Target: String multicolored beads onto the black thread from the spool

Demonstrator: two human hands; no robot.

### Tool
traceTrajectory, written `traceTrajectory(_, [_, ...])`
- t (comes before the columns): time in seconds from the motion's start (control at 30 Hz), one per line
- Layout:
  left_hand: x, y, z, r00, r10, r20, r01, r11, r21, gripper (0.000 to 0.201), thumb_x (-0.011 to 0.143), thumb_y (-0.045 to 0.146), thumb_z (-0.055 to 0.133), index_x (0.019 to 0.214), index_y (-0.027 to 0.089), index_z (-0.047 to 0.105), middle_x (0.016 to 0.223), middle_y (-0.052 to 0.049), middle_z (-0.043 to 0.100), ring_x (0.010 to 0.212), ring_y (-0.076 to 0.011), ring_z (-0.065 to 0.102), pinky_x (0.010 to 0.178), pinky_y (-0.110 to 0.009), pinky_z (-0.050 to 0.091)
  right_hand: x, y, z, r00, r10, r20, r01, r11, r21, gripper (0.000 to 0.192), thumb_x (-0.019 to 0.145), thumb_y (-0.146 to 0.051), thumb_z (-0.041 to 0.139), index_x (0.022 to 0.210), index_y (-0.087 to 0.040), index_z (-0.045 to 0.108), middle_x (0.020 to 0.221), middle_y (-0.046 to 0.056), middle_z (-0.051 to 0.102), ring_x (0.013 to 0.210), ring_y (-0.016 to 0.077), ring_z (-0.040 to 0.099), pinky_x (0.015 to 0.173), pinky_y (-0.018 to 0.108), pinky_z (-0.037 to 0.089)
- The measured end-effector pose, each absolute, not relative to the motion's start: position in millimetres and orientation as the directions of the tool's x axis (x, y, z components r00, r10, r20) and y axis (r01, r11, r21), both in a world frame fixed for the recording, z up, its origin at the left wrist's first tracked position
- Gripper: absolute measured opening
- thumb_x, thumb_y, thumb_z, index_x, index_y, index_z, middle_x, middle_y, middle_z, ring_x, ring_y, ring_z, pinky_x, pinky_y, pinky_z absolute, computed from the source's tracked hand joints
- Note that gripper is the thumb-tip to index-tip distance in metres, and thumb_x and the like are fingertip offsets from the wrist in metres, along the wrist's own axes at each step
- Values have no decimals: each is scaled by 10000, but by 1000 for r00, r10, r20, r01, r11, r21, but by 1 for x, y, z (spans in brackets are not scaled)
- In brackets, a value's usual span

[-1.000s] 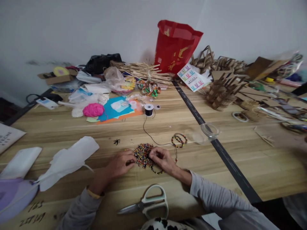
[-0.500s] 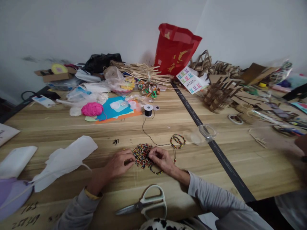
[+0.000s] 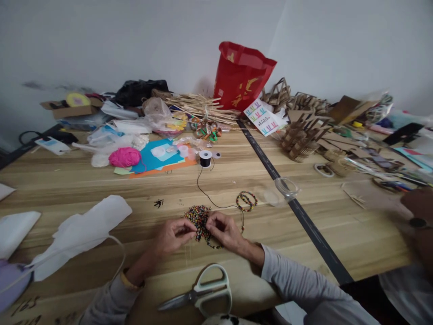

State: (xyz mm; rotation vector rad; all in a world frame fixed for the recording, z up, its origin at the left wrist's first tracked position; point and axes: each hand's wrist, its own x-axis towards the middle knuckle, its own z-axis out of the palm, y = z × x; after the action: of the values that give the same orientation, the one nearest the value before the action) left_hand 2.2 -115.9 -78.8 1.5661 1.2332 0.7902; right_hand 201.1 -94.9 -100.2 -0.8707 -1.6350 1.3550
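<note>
Both hands unmoved at bead pile (image 3: 197,216): left hand (image 3: 172,234) and right hand (image 3: 225,229) pinched together on beads; cord (image 3: 206,194) runs to spool (image 3: 205,158).

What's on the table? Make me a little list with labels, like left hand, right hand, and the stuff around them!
Left hand: the left hand pinches at the edge of the bead pile.
Right hand: the right hand rests on the pile's other side, fingers in the beads.
Thread: a black cord runs from the black spool to the hands.
Near the hands: a beaded bracelet, scissors at the table's near edge.
Further off: pink yarn ball, red bag.
</note>
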Motion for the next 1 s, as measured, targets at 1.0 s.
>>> traceTrajectory(1.0, [12,-119,-91,330,941,-76,159,24,987,104,668,184,614,706,102,665,720,-75,676,677,-154,623,658,-236,487,203,-100,-96,-491,828,269,103,362,-926,197,858,-285,536,711,-153,551,635,4,493,590,107,449,543,210,359])
